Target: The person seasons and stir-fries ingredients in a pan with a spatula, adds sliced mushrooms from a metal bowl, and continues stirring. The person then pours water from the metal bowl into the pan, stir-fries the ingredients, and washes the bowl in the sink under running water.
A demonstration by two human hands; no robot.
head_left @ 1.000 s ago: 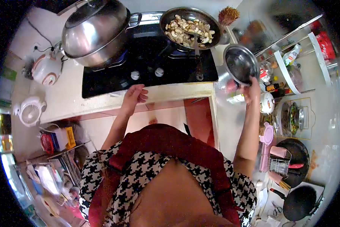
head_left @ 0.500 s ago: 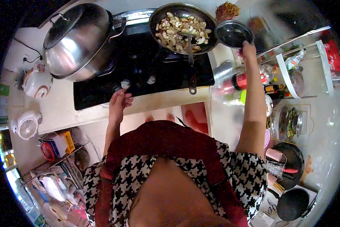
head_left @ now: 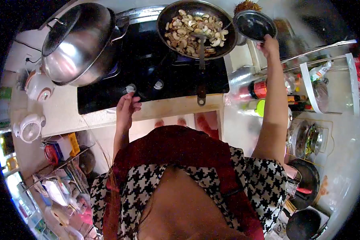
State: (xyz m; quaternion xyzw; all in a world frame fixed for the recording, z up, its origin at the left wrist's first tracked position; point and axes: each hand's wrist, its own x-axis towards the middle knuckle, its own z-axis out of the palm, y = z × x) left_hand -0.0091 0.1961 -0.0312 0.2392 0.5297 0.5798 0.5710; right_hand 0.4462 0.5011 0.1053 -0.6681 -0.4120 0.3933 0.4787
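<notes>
At the upper right, my right hand (head_left: 269, 47) grips the near rim of a dark round bowl (head_left: 255, 25), just right of the wok. No contents can be made out in the bowl. Sliced mushrooms (head_left: 196, 30) fill the dark wok (head_left: 162, 35) on the right burner. A metal spatula (head_left: 202, 52) rests among them, its handle pointing toward me. My left hand (head_left: 128, 107) is at the front edge of the black gas stove (head_left: 144, 66), fingers loosely bent and apart. Its fingertips are at the left stove knob (head_left: 130, 88); whether they touch it I cannot tell.
A large lidded steel pot (head_left: 78, 48) covers the left burner. Left of the stove are a white rice cooker (head_left: 40, 85) and a small fan (head_left: 30, 129). Bottles (head_left: 258, 89) crowd the counter under my right forearm. A brush (head_left: 248, 6) stands behind the bowl.
My right hand has moved slightly right and up with the bowl, away from the wok. My left hand stays by the left knob. The whole view has shifted a little.
</notes>
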